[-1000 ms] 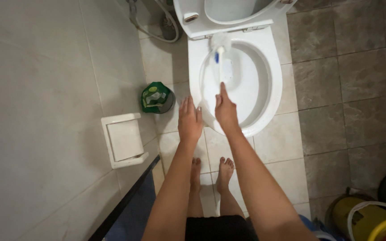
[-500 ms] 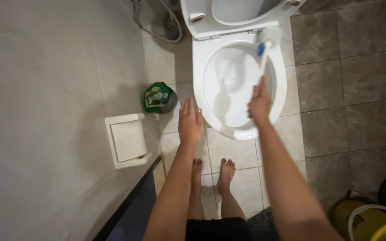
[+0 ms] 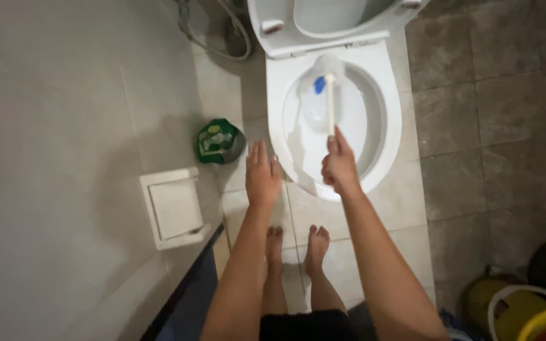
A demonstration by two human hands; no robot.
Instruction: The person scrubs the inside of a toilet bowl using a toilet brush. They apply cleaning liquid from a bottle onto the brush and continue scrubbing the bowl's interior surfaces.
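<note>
Over the toilet [image 3: 392,120], gripped the toilet brush [image 3: 330,95] handle in the closed right hand [image 3: 339,167], white head low against the bowl's back wall beside a blue piece. Held the left hand [image 3: 261,173] open and flat, touching nothing, near the rim. Bowl pale and wet inside; contents hard to make out. Left of it on the floor, a small green bin [image 3: 220,141] with scraps. Bottom right, buckets [image 3: 526,309] cut off.

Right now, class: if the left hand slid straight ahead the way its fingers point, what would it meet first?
The left hand points up the picture; it would probably meet the toilet at its left rim first, though depth is unclear.
</note>
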